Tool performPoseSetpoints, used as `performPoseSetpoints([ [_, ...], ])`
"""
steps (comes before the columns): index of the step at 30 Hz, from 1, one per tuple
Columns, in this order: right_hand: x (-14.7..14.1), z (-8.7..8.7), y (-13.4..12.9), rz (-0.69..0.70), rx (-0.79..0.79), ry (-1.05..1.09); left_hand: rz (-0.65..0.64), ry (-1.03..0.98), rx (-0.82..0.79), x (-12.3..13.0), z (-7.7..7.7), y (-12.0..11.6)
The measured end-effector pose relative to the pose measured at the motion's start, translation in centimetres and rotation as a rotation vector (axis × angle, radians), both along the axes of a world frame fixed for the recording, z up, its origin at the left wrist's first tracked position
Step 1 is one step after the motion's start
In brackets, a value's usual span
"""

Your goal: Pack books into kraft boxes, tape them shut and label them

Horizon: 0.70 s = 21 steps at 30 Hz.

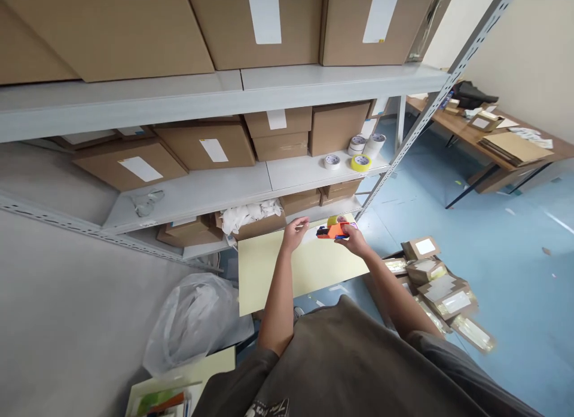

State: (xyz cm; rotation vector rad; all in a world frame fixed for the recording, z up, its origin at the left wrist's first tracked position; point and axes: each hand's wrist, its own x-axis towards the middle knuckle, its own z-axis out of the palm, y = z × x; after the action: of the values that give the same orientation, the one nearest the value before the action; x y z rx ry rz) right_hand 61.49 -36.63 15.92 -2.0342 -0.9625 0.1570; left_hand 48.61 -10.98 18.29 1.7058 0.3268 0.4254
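My right hand [354,239] is wrapped round an orange tape dispenser [332,230] with a roll of yellow tape on it, held above the pale yellow tabletop [269,267]. To the left of the dispenser, my left hand [295,233] is raised over the same tabletop, its fingers curved and brought close together. Whether anything small is between those fingertips cannot be made out. Something white lies on the tabletop between the two hands, partly hidden by the dispenser.
A metal shelf [224,196] with cardboard boxes and tape rolls [360,162] stands ahead. Wrapped packages [448,294] are piled on the floor at right. A plastic bag [192,315] sits at left. A wooden desk [506,139] stands at the back right.
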Motion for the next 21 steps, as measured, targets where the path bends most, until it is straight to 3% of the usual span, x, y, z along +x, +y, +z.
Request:
performPoseSetpoints([
  [4,-0.7,2.2,1.1,0.113,0.033,-0.16,-0.231,-0.113,0.124,-1.7,3.7,0.2],
  [8,-1.4,3.7,2.5,0.174,0.086,-0.227,-0.379,-0.099,0.207,-2.7,5.7,0.4],
  [15,-0.8,4.7,3.9,0.225,0.125,-0.216,-0.289,-0.103,0.216,-3.0,6.8,0.9],
  [21,0.6,4.5,3.5,0.236,0.115,-0.194,-0.217,-0.109,0.217,-2.4,7.5,0.3],
])
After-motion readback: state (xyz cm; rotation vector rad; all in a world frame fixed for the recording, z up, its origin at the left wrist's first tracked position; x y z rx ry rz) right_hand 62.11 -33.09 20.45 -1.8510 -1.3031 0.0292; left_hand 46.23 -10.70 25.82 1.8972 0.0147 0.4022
